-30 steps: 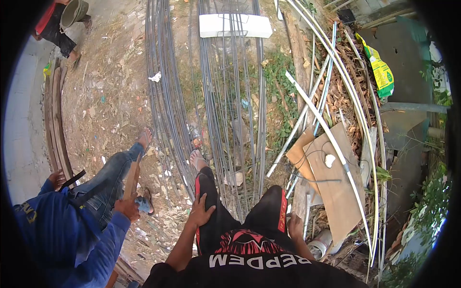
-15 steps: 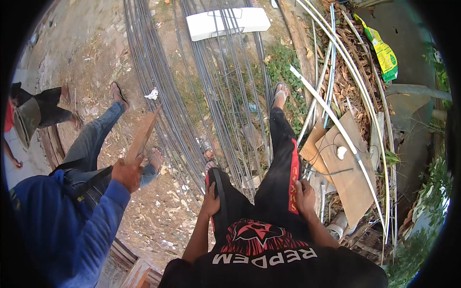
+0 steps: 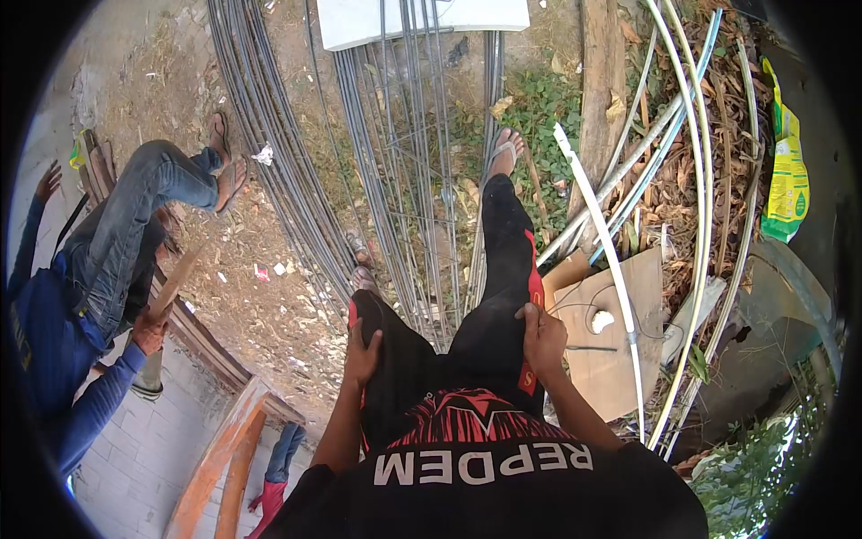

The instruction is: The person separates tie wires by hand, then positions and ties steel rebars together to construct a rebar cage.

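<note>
My left hand (image 3: 362, 356) rests on the thigh of the black trousers (image 3: 395, 337), its thumb and fingers apart and holding nothing. On the other thigh, my right hand (image 3: 544, 343) has curled fingers that pinch the trouser cloth near the red stripe. Beyond my knees lie long steel bars (image 3: 373, 144), running away between and beside my feet. My left foot (image 3: 364, 283) is among the bars, and my right foot (image 3: 506, 151) is in a sandal at their right side.
At the left, a co-worker in a blue top (image 3: 54, 341) holds a wooden piece (image 3: 175, 283). A white block (image 3: 485, 13) lies across the bars. Pale pipes (image 3: 602, 234), a brown board (image 3: 611, 301) and a yellow-green sack (image 3: 787, 171) are at the right. Timber (image 3: 220, 449) stands lower left.
The view has shifted and my right leg has stepped forward. My right hand has come up onto the trousers. The co-worker with the wooden piece appears farther left, turned another way.
</note>
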`<act>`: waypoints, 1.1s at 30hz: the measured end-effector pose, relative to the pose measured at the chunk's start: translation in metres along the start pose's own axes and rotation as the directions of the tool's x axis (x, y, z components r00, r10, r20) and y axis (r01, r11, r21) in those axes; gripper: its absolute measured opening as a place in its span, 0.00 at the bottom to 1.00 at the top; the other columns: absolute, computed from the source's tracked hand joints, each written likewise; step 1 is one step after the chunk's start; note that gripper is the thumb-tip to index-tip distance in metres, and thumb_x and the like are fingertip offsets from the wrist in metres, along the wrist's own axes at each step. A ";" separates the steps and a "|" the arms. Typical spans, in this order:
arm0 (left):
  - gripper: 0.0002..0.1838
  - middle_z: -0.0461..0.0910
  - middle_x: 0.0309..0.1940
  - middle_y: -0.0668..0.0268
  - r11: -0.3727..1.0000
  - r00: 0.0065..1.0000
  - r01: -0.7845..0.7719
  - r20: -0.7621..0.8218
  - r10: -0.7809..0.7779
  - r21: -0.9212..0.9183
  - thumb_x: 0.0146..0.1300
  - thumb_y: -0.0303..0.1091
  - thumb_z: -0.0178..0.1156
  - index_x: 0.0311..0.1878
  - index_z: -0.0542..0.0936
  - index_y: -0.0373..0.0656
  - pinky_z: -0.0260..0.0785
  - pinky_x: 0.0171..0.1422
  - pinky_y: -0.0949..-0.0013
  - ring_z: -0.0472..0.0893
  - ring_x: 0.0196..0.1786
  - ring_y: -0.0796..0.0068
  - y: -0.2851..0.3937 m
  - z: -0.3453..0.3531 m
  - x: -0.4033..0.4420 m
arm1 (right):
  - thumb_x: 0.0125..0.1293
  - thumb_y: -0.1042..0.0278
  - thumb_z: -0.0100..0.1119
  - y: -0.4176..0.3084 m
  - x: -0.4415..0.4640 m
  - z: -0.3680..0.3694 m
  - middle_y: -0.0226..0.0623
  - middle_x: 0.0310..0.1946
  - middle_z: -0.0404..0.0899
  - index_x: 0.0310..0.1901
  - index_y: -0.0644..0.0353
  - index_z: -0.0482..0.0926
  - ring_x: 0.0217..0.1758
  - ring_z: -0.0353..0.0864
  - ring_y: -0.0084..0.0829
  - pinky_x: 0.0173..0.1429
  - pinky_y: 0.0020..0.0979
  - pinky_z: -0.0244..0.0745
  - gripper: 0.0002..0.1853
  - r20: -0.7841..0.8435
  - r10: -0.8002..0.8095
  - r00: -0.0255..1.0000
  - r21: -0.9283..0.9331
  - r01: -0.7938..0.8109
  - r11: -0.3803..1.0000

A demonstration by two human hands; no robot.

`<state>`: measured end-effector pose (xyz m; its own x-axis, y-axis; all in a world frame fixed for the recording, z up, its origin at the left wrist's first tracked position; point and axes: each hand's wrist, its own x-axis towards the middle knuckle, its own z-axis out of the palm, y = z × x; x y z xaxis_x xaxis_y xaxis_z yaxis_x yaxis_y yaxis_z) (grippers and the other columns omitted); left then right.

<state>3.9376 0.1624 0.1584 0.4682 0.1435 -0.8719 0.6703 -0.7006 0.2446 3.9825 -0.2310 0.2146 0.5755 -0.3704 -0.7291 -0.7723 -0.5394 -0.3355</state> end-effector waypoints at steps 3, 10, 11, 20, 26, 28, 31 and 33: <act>0.43 0.61 0.76 0.36 0.981 0.997 0.012 -0.081 0.004 0.195 0.72 0.53 0.62 0.80 0.60 0.38 0.57 0.82 0.48 0.62 0.79 0.35 0.088 -0.010 -0.001 | 0.82 0.49 0.48 0.009 0.039 -0.018 0.42 0.19 0.79 0.36 0.55 0.87 0.24 0.82 0.45 0.34 0.43 0.72 0.24 0.056 0.036 0.998 0.021 -0.037 0.999; 0.42 0.61 0.77 0.40 0.971 0.983 0.125 -0.155 -0.094 0.203 0.71 0.54 0.63 0.80 0.61 0.41 0.58 0.80 0.44 0.63 0.78 0.36 0.156 -0.036 0.035 | 0.86 0.47 0.42 -0.019 0.192 -0.065 0.20 0.18 0.60 0.37 0.66 0.86 0.23 0.56 0.15 0.28 0.28 0.49 0.31 -0.375 0.070 0.924 0.284 0.043 0.958; 0.42 0.62 0.76 0.39 0.962 0.987 0.101 -0.150 -0.064 0.255 0.72 0.53 0.63 0.79 0.61 0.39 0.59 0.80 0.45 0.63 0.78 0.36 0.150 -0.038 0.045 | 0.86 0.46 0.41 -0.022 0.214 -0.070 0.20 0.18 0.59 0.38 0.66 0.87 0.23 0.55 0.15 0.29 0.27 0.48 0.33 -0.454 0.079 0.888 0.319 0.079 0.944; 0.40 0.63 0.76 0.41 0.978 0.970 0.080 -0.240 -0.033 0.193 0.75 0.52 0.62 0.78 0.62 0.34 0.55 0.81 0.48 0.62 0.79 0.42 0.134 -0.117 0.182 | 0.82 0.43 0.32 -0.131 0.307 0.035 0.24 0.19 0.64 0.43 0.69 0.89 0.23 0.57 0.19 0.29 0.24 0.50 0.38 -0.586 0.130 0.800 0.317 0.078 0.945; 0.40 0.63 0.74 0.42 0.928 0.986 0.123 -0.148 -0.075 0.352 0.72 0.48 0.65 0.79 0.61 0.38 0.60 0.78 0.43 0.64 0.77 0.38 0.126 -0.127 0.201 | 0.82 0.45 0.31 -0.163 0.341 0.159 0.26 0.20 0.68 0.41 0.67 0.88 0.24 0.60 0.21 0.30 0.27 0.54 0.37 -0.417 0.220 0.882 0.455 -0.008 0.891; 0.40 0.63 0.74 0.43 0.933 0.979 0.160 -0.173 -0.108 0.323 0.71 0.47 0.66 0.79 0.62 0.40 0.63 0.76 0.42 0.65 0.76 0.39 0.129 -0.130 0.207 | 0.81 0.45 0.36 -0.154 0.354 0.177 0.30 0.18 0.72 0.41 0.68 0.88 0.21 0.67 0.26 0.28 0.30 0.62 0.35 -0.345 0.116 0.932 0.416 0.041 0.909; 0.38 0.64 0.74 0.45 0.939 0.978 0.164 -0.176 -0.114 0.303 0.72 0.46 0.65 0.79 0.63 0.41 0.62 0.77 0.44 0.66 0.76 0.42 0.133 -0.132 0.211 | 0.79 0.55 0.49 -0.152 0.368 0.194 0.24 0.19 0.64 0.39 0.65 0.87 0.24 0.60 0.20 0.30 0.30 0.54 0.22 -0.357 0.167 0.919 0.465 0.020 0.885; 0.36 0.66 0.74 0.46 0.948 0.977 0.157 -0.183 -0.108 0.277 0.74 0.45 0.64 0.78 0.64 0.40 0.61 0.78 0.46 0.66 0.76 0.44 0.137 -0.133 0.214 | 0.81 0.53 0.45 -0.158 0.371 0.202 0.23 0.19 0.61 0.38 0.64 0.87 0.23 0.57 0.19 0.29 0.29 0.50 0.25 -0.403 0.126 0.907 0.425 0.064 0.903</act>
<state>4.2065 0.1900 0.0615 0.4901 0.3441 -0.8009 0.5494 -0.8352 -0.0226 4.2638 -0.1298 -0.1233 0.5330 -0.7083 -0.4629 -0.7750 -0.1893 -0.6029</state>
